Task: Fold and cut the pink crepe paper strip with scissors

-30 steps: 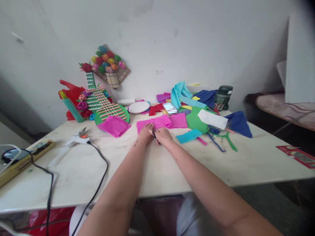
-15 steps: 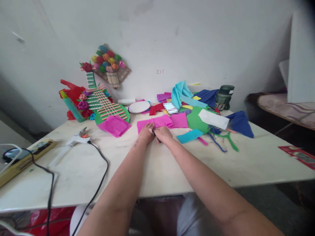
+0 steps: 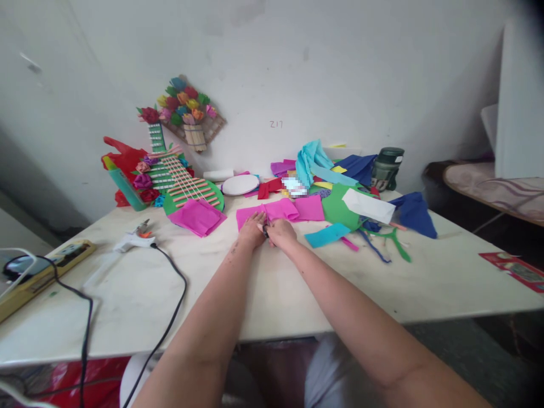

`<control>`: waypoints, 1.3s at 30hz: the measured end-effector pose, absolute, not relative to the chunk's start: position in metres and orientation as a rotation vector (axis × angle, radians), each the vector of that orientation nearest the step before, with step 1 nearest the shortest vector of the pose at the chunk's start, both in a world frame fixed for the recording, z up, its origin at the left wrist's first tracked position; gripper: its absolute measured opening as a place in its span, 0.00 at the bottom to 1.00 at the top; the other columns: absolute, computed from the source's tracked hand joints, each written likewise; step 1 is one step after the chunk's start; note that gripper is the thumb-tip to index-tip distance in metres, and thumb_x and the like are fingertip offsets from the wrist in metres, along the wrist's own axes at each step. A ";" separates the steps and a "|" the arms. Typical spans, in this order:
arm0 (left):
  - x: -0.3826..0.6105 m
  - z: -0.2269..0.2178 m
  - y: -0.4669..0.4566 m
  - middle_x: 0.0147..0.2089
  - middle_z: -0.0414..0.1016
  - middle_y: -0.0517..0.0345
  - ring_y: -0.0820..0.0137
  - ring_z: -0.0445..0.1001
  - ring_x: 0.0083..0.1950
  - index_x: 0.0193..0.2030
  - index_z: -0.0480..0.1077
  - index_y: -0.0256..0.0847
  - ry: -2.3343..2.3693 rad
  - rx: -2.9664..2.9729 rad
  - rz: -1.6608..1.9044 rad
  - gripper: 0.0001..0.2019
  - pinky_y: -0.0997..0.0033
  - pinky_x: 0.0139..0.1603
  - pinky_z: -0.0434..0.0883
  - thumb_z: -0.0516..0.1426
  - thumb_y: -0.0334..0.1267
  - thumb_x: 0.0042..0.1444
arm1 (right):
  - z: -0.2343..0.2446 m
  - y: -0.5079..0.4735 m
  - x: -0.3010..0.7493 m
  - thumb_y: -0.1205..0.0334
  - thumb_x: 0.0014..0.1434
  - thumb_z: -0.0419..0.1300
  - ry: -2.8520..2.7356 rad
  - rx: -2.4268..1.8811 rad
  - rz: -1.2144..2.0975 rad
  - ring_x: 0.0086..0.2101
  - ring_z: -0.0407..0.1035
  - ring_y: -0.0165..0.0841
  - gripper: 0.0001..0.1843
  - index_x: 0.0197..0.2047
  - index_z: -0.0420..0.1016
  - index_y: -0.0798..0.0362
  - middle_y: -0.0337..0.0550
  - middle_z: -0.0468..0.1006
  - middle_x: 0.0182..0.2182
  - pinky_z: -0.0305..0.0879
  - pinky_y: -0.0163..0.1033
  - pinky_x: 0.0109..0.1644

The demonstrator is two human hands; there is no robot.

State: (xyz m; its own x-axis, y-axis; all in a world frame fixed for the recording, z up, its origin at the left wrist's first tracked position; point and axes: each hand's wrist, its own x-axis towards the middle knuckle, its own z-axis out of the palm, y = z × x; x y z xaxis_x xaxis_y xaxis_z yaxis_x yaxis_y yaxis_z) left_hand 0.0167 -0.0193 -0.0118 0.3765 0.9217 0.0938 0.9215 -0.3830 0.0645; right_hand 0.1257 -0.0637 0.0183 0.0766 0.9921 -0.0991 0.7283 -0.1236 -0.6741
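A strip of bright pink crepe paper [image 3: 278, 209] lies across the table in front of me. My left hand [image 3: 254, 228] rests flat on its left part, fingers stretched out and pressing it down. Close beside it, my right hand [image 3: 282, 231] is closed around the dark handles of a pair of scissors [image 3: 266, 230]. The blades point away from me over the paper, partly hidden by my fingers. To the left, a folded pink crepe sheet [image 3: 198, 217] leans over the base of a green guitar-shaped craft [image 3: 193, 190] with paper roses.
A glue gun [image 3: 135, 240] with a black cord and a yellow power strip [image 3: 46, 275] lie at left. Coloured paper scraps [image 3: 340, 204], a white sheet [image 3: 369, 205] and a dark green bottle [image 3: 387, 169] are at right. A white oval disc [image 3: 240, 185] lies behind.
My right hand and the scissors have shifted very slightly at the paper's near edge. My left hand and the paper look unmoved.
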 end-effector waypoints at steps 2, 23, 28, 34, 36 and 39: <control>0.017 -0.012 -0.019 0.68 0.50 0.48 0.62 0.47 0.69 0.65 0.53 0.32 1.738 2.607 0.179 0.30 0.63 0.66 0.50 0.49 0.37 0.55 | 0.017 -0.063 0.126 0.43 0.55 0.52 -1.704 -1.890 0.781 0.16 0.66 0.29 0.25 0.28 0.76 0.57 0.42 0.73 0.15 0.60 0.34 0.24; 0.016 -0.014 -0.018 0.67 0.53 0.46 0.62 0.49 0.68 0.64 0.55 0.30 1.719 2.636 0.244 0.28 0.63 0.66 0.50 0.48 0.39 0.57 | 0.021 -0.049 0.129 0.42 0.53 0.53 -1.715 -1.938 0.831 0.18 0.67 0.29 0.26 0.17 0.72 0.55 0.43 0.73 0.14 0.62 0.34 0.26; 0.016 -0.014 -0.019 0.67 0.52 0.47 0.63 0.47 0.68 0.65 0.54 0.30 1.711 2.637 0.227 0.28 0.63 0.66 0.49 0.47 0.38 0.57 | 0.020 -0.050 0.128 0.42 0.53 0.52 -1.710 -1.940 0.810 0.18 0.67 0.30 0.26 0.20 0.75 0.55 0.43 0.72 0.14 0.62 0.34 0.26; 0.016 -0.014 -0.018 0.67 0.52 0.48 0.62 0.48 0.68 0.65 0.55 0.33 1.699 2.617 0.257 0.29 0.62 0.66 0.50 0.49 0.37 0.55 | 0.019 -0.051 0.126 0.42 0.54 0.53 -1.683 -1.962 0.786 0.18 0.69 0.32 0.25 0.31 0.78 0.56 0.41 0.72 0.13 0.63 0.34 0.28; 0.015 -0.015 -0.017 0.67 0.52 0.47 0.61 0.48 0.68 0.64 0.55 0.34 1.686 2.618 0.272 0.29 0.60 0.66 0.51 0.50 0.36 0.55 | 0.019 -0.051 0.126 0.42 0.54 0.53 -1.684 -1.964 0.776 0.19 0.69 0.32 0.25 0.31 0.78 0.56 0.41 0.72 0.13 0.63 0.34 0.28; 0.016 -0.016 -0.016 0.67 0.52 0.46 0.61 0.47 0.68 0.64 0.55 0.33 1.683 2.616 0.272 0.29 0.60 0.66 0.51 0.50 0.36 0.55 | 0.018 -0.051 0.126 0.41 0.54 0.53 -1.698 -1.960 0.751 0.21 0.70 0.32 0.25 0.31 0.77 0.55 0.42 0.73 0.14 0.62 0.34 0.29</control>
State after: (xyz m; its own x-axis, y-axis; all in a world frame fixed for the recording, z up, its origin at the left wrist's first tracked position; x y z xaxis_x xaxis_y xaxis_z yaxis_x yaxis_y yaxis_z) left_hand 0.0155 -0.0157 -0.0158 0.4039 0.9047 0.1356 0.9014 -0.4189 0.1098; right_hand 0.1262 -0.0508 0.0178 0.0999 0.9883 -0.1157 0.7503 -0.1512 -0.6436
